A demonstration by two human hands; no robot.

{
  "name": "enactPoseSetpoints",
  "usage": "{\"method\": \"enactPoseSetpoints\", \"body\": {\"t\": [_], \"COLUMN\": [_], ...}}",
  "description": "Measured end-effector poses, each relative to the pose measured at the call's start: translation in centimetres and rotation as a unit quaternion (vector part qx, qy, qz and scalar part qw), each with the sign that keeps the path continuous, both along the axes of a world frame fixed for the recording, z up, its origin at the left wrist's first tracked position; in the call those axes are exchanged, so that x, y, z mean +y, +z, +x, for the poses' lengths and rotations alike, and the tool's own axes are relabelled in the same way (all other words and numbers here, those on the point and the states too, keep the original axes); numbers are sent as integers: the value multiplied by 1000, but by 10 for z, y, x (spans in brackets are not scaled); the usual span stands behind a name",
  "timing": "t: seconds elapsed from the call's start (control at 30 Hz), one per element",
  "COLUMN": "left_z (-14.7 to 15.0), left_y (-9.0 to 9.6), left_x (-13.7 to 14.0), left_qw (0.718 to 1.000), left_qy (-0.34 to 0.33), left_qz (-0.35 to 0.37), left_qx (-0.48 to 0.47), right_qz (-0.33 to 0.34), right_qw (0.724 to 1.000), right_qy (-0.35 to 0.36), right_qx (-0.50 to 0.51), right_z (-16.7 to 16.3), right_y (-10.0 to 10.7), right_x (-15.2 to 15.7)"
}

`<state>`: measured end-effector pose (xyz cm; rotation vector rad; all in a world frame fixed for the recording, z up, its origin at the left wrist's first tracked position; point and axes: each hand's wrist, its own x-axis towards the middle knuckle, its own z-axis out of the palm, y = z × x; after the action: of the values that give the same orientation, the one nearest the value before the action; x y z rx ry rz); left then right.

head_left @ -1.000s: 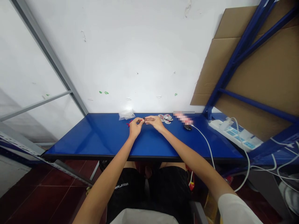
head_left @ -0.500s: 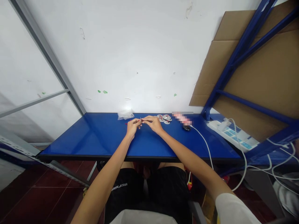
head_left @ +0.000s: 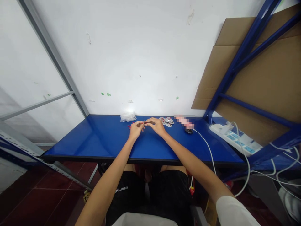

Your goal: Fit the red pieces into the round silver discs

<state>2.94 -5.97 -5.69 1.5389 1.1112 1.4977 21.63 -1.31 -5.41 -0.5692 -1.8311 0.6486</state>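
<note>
My left hand (head_left: 135,130) and my right hand (head_left: 157,126) meet fingertip to fingertip above the blue table (head_left: 94,138). A small, thin, roundish piece (head_left: 144,122) is pinched in the left fingers, seen nearly edge-on. Between the right thumb and fingers is a bit of red cord (head_left: 147,122) that touches this piece; fine detail is too small to make out. Just behind the right hand lies a pile of round grey-white discs (head_left: 168,120) with red marks or cords. More red cord (head_left: 129,127) shows beside the left hand, partly covered by it.
A clear plastic bag (head_left: 128,117) lies by the wall. To the right are a blurred pink object (head_left: 184,121), a black round object (head_left: 188,131) and a white cable (head_left: 207,146). A power strip (head_left: 235,138) stands near the blue frame (head_left: 215,94) and cardboard (head_left: 209,72).
The view has shifted slightly. Both hands stay together, and the small piece between them has turned a little; more red cord shows at the right fingertips.
</note>
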Motion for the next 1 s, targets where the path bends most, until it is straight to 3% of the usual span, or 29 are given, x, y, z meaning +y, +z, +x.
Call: {"method": "enactPoseSetpoints", "body": {"t": [0.13, 0.27, 0.37, 0.5, 0.67, 0.83, 1.0], "left_z": [1, 0, 1, 4, 3, 3, 6], "left_y": [-3, -4, -4, -6, -12, -14, -6], "left_x": [-1, -2, -2, -4, 3, 7, -3], "left_qw": [992, 992, 993, 981, 994, 998, 996], "left_qy": [58, 43, 25, 94, 8, -21, 67], "left_qz": [34, 41, 35, 29, -8, -14, -7], "left_qx": [102, 116, 111, 168, 108, 61, 63], "right_qz": [21, 27, 11, -40, -68, 7, 77], "right_qw": [999, 999, 999, 998, 997, 996, 976], "right_qy": [3, -9, 2, 22, 37, -13, -71], "right_qx": [-25, -28, -35, -41, -20, -93, -190], "right_z": [0, 0, 1, 2, 4, 4, 3], "right_y": [-3, -2, -4, -9, -11, -10, -6], "right_x": [1, 2, 5, 9, 12, 12, 5]}}
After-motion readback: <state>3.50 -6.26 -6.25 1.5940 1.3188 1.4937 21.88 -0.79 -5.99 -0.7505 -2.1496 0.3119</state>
